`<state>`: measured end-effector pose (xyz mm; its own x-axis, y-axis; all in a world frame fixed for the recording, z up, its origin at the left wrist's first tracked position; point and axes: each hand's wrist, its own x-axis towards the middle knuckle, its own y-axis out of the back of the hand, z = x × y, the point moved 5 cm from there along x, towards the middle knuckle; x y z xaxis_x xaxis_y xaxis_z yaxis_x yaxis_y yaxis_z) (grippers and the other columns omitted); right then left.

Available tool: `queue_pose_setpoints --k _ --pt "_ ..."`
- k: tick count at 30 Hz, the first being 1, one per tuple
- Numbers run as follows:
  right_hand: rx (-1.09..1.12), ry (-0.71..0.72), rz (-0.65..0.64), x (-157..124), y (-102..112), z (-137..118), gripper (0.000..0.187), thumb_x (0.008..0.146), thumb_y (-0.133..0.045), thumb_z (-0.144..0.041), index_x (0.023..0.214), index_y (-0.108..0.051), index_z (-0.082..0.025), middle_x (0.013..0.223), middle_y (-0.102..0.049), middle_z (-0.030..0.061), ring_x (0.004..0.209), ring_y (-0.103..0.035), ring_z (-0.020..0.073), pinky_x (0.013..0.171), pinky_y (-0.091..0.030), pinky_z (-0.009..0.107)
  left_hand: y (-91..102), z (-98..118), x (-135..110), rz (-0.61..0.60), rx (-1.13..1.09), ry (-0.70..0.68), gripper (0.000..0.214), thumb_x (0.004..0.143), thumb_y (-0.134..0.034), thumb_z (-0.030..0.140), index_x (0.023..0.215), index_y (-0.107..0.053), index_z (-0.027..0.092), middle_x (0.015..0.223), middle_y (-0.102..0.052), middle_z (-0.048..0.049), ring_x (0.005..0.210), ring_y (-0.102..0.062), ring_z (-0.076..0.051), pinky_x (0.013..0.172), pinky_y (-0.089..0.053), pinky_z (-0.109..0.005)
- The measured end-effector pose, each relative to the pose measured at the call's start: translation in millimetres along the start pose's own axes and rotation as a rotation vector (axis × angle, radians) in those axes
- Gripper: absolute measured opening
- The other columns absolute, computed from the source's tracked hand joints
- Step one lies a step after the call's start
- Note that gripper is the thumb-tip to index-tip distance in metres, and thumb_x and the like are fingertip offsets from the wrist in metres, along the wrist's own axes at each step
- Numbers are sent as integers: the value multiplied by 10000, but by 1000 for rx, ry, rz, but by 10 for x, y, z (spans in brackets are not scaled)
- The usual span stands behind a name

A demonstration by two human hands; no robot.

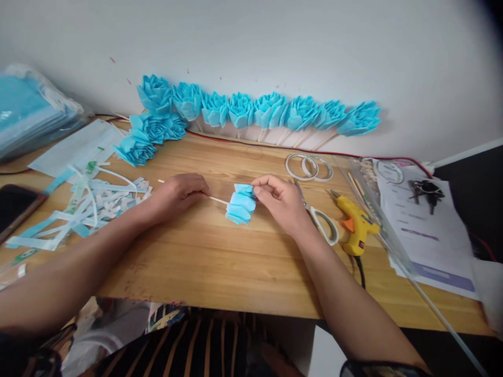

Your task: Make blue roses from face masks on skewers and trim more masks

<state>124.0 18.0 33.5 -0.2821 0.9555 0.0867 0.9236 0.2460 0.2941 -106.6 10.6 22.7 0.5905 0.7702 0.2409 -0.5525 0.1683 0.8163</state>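
Note:
Over the middle of the table, my left hand (183,192) is closed around a thin wooden stick (218,200), whose other end pokes out behind the hand. At the stick's right end sits a partly formed blue flower (240,205) made of folded, petal-like pieces of soft sheet material. My right hand (277,196) pinches the flower's upper right edge between thumb and fingers. Just right of that hand lie scissors (324,225) with pale handles, partly hidden by it. A yellow glue gun (357,224) rests farther right, its nozzle pointing up and left.
Several finished blue flowers (271,110) on sticks lean along the wall; more lie at the left (137,148). Cut scraps (98,204) cover the left side near a dark phone (18,207). Tape rolls (302,166), papers (428,225) and keys (427,193) lie right.

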Motion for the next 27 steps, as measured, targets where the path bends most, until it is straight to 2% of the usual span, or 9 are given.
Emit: queue_pose_setpoints --k 10,17,21,27 --pt "-1 0 -38 -3 -22 20 118 834 -621 -330 853 -672 -225 676 -675 -33 624 -597 127 601 -462 266 18 -6 0 -12 -19 54 218 978 -478 234 866 -655 173 865 -698 -64 817 -644 -174 764 -457 -257" --pt "-20 9 -75 -22 -31 15 247 870 -598 -307 1067 -724 -225 930 -790 18 793 -701 164 715 -527 306 18 -20 -8 -11 -16 63 221 975 -480 238 868 -662 171 857 -701 -59 811 -647 -171 759 -457 -253" --pt "-83 60 -86 -31 -27 -27 258 910 -565 -304 1052 -766 -229 1013 -796 17 867 -707 171 749 -534 313 22 -21 -8 13 -24 44 216 972 -491 240 871 -667 165 839 -696 -51 785 -641 -167 730 -456 -255" --pt "-111 86 -98 -38 -25 -52 255 946 -559 -342 1048 -778 -260 990 -796 -2 905 -707 181 738 -540 314 21 -13 0 0 -32 49 219 970 -497 238 867 -673 157 840 -700 -58 788 -641 -172 731 -455 -263"
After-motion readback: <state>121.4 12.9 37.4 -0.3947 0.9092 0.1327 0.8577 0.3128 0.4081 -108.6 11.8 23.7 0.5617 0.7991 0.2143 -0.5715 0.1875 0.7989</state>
